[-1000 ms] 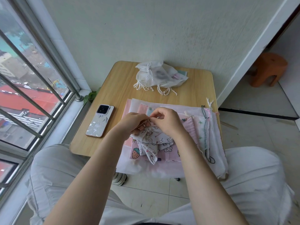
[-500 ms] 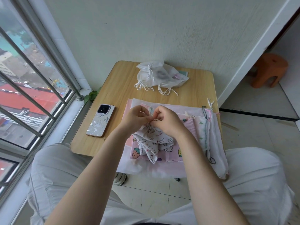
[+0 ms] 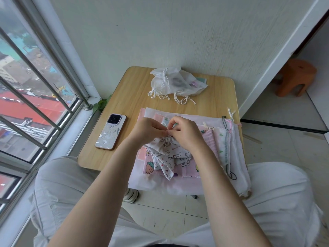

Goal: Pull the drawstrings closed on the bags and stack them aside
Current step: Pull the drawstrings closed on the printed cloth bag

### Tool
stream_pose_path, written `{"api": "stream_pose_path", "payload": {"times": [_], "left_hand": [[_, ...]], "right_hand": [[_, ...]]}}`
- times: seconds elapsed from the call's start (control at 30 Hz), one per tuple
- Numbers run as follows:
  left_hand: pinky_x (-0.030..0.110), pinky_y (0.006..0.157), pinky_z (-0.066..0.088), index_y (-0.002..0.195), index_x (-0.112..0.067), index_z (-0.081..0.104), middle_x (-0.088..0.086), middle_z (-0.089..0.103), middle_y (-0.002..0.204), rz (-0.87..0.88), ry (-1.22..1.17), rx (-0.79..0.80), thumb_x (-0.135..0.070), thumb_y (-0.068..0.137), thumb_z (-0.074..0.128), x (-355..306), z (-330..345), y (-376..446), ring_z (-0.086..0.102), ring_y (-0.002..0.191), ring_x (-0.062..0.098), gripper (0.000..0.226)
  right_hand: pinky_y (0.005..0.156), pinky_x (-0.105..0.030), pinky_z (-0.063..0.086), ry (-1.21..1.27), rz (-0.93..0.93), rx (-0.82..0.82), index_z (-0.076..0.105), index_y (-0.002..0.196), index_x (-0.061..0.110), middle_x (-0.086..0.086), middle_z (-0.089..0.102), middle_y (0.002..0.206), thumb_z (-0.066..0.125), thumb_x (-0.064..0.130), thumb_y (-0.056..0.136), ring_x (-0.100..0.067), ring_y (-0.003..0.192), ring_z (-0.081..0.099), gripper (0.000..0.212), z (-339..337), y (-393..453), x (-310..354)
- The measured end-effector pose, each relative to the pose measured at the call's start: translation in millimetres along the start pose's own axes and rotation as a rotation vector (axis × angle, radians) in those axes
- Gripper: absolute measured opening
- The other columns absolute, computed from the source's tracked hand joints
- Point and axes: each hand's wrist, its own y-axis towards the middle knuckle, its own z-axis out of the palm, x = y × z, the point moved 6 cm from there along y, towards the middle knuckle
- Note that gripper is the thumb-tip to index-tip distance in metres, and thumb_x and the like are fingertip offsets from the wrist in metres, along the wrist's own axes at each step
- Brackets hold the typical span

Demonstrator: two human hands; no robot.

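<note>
A small white bag printed with cartoon cats (image 3: 165, 154) lies bunched on a pile of flat pink and white drawstring bags (image 3: 222, 147) at the table's near edge. My left hand (image 3: 147, 130) and my right hand (image 3: 185, 133) meet at the bag's gathered mouth, each pinching it or its cord between thumb and fingers. A thin white cord loop shows between the two hands. At the far side of the table sits a heap of closed white bags (image 3: 176, 82) with knotted cords trailing toward me.
A phone in a patterned case (image 3: 110, 134) lies on the wooden table (image 3: 131, 97) left of the pile. A barred window runs along the left, a wall behind. An orange stool (image 3: 295, 77) stands on the tiled floor at far right. My knees flank the table.
Both hands have lifted slightly away from me with the cat bag's mouth, and the bag's top is gathered tighter than before.
</note>
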Motion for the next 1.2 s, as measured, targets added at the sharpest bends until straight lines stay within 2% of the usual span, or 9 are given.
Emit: {"api": "stream_pose_path", "payload": {"times": [0.13,0.27,0.4,0.6,0.7,0.83,0.93,1.03,1.2], "left_hand": [[0.030,0.076,0.051,0.092,-0.016,0.078,0.000,0.073,0.087,0.054,0.260,-0.039,-0.024,0.084,0.074,-4.1,1.5,4.0,0.061,0.079,0.013,0.012],[0.026,0.060,0.041,0.098,-0.018,0.076,0.002,0.067,0.097,0.089,0.539,-0.076,-0.030,0.094,0.058,-9.7,7.3,7.7,0.057,0.082,0.018,0.022],[0.026,0.062,0.039,0.102,-0.015,0.072,0.004,0.065,0.101,0.075,0.522,-0.021,-0.026,0.097,0.052,-8.8,11.2,10.2,0.056,0.086,0.020,0.024],[0.037,0.077,0.051,0.101,-0.011,0.074,0.010,0.070,0.097,0.027,0.398,0.007,-0.027,0.096,0.055,-6.0,11.0,10.1,0.062,0.086,0.024,0.025],[0.036,0.073,0.051,0.096,-0.009,0.075,0.013,0.071,0.093,0.024,0.390,0.011,-0.030,0.095,0.056,-5.5,11.1,7.6,0.058,0.075,0.022,0.028],[0.040,0.076,0.053,0.094,-0.010,0.074,0.010,0.071,0.095,0.087,0.463,0.011,-0.030,0.093,0.058,-9.8,12.4,4.4,0.064,0.088,0.026,0.025],[0.030,0.070,0.048,0.101,-0.014,0.070,0.004,0.066,0.101,0.136,0.540,-0.073,-0.021,0.089,0.056,-11.5,9.0,3.8,0.059,0.091,0.020,0.020],[0.029,0.072,0.047,0.107,-0.017,0.067,0.003,0.065,0.106,0.188,0.526,-0.119,-0.018,0.089,0.055,-9.1,11.9,1.2,0.058,0.094,0.019,0.021],[0.033,0.068,0.050,0.107,-0.012,0.053,0.000,0.064,0.092,0.192,0.290,-0.291,-0.021,0.086,0.071,-2.9,10.1,-7.2,0.060,0.081,0.019,0.029]], "right_hand": [[0.058,-0.025,0.040,-0.162,-0.058,0.017,0.069,0.096,0.019,-0.002,0.072,0.087,0.067,0.022,0.089,-0.020,0.076,0.064,0.007,1.8,2.2,6.7],[0.071,-0.033,0.051,-0.370,-0.155,0.027,0.073,0.102,0.018,-0.008,0.072,0.096,0.059,0.018,0.092,-0.029,0.089,0.064,0.016,7.8,8.7,14.2],[0.071,-0.032,0.050,-0.353,-0.142,0.044,0.071,0.103,0.017,-0.006,0.071,0.098,0.057,0.018,0.094,-0.026,0.091,0.064,0.017,5.3,11.6,13.7],[0.062,-0.027,0.042,-0.317,-0.159,0.018,0.066,0.106,0.017,-0.006,0.071,0.091,0.057,0.017,0.094,-0.026,0.083,0.064,0.015,4.8,6.7,15.1],[0.067,-0.032,0.049,-0.411,-0.149,0.040,0.068,0.107,0.015,-0.010,0.070,0.097,0.053,0.013,0.095,-0.029,0.088,0.064,0.019,6.9,8.4,15.3],[0.070,-0.030,0.043,-0.473,-0.109,0.116,0.062,0.111,0.013,-0.008,0.064,0.108,0.053,0.009,0.095,-0.027,0.098,0.061,0.018,9.0,10.6,13.8],[0.072,-0.034,0.043,-0.344,-0.028,0.232,0.063,0.106,0.006,-0.009,0.062,0.104,0.051,0.017,0.098,-0.024,0.092,0.058,0.018,6.1,9.6,13.4],[0.060,-0.032,0.036,-0.120,0.116,0.368,0.063,0.082,0.005,-0.004,0.054,0.071,0.051,0.026,0.100,-0.017,0.064,0.047,0.031,7.4,10.3,4.7],[0.049,-0.022,0.031,0.457,0.402,0.412,0.059,0.083,0.007,-0.001,0.043,0.061,0.052,0.011,0.099,-0.009,0.048,0.039,0.018,15.3,10.4,-17.1]]}}
